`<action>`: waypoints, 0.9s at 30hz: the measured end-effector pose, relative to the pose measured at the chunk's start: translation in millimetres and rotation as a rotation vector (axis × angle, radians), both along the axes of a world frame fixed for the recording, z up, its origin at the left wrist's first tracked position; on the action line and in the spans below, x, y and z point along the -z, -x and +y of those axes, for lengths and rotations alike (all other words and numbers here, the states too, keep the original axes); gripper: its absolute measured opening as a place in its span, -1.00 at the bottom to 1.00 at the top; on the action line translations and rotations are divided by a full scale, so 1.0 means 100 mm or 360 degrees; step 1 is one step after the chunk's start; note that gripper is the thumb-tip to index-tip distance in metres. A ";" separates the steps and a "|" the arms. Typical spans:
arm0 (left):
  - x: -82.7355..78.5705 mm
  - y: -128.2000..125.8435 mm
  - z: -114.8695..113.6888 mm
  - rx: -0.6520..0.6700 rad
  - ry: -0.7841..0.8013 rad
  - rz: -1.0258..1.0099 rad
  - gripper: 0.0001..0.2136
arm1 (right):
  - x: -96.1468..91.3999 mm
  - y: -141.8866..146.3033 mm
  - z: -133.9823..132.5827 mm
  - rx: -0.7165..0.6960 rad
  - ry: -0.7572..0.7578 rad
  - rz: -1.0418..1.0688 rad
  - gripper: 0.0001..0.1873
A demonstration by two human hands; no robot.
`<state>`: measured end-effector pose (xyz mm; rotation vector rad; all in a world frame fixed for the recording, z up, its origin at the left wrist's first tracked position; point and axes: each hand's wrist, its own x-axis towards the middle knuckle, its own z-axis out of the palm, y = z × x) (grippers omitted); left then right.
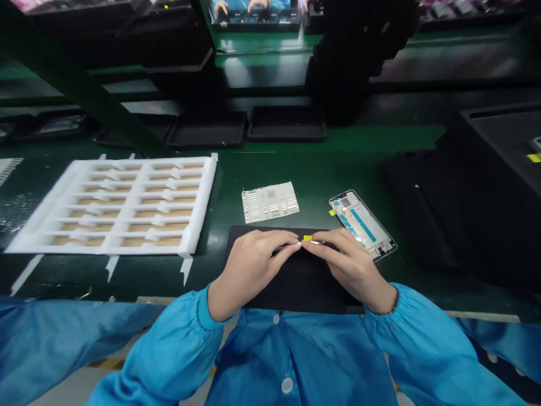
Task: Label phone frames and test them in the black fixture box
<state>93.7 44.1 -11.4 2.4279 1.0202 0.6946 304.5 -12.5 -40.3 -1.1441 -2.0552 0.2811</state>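
Above a black mat (296, 282), my left hand (256, 262) and my right hand (353, 262) meet with their fingers closed in a pinch. Between them they hold a thin phone frame, seen nearly edge-on, with a yellow tab (307, 238) standing up from it. My fingers cover most of this piece. Just right of my right hand lies another phone frame (367, 225), face up, with blue strips and a yellow tab on its left edge. Beyond my hands rests a pale sheet (270, 202) bearing rows of small silvery strips.
A white foam tray (139, 206) with slots is on the left, white tape strips at its front. Shallow black trays (287, 124) line the back under a green slanted post (84, 84). Large black trays (499, 186) stand at right. Blue sleeves (63, 338) of a neighbouring person show at left.
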 end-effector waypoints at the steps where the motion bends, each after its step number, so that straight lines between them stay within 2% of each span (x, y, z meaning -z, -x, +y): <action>1: 0.03 0.02 -0.02 -0.0002 -0.0103 -0.0025 -0.91 | 0.01 0.00 -0.01 -0.0005 -0.0023 -0.0041 -0.54; 5: 0.18 0.11 -0.11 0.0140 -0.0616 -0.0068 -0.83 | -0.05 -0.01 -0.03 -0.0021 0.0004 -0.0062 -0.59; 8: 0.23 0.14 -0.07 0.0198 -0.0808 -0.0016 -0.80 | -0.17 -0.01 0.10 0.0017 0.0164 0.0109 -0.74; 10: 0.24 0.14 0.06 0.0195 -0.0647 0.0020 -0.80 | -0.22 0.03 0.33 0.0147 0.0212 0.0220 -0.82; 12: 0.25 0.16 0.26 0.0201 -0.0251 0.0033 -0.81 | -0.18 0.10 0.65 0.0221 0.0287 0.0177 -0.91; 15: 0.30 0.21 0.56 0.0184 0.0280 0.0013 -0.86 | 0.02 0.23 1.16 0.0141 0.0489 -0.0059 -0.89; 18: 0.37 0.27 0.73 0.0116 0.0503 -0.0014 -0.88 | 0.21 0.31 1.47 0.0048 0.0570 -0.0196 -0.87; 23: 0.44 0.30 0.79 0.0174 0.0681 -0.0135 -0.89 | 0.29 0.35 1.49 -0.0031 0.0625 -0.0274 -0.87; 27: 0.40 0.29 0.79 0.0138 0.0861 -0.0120 -0.86 | 0.32 0.36 1.44 0.0021 0.0628 -0.0136 -0.90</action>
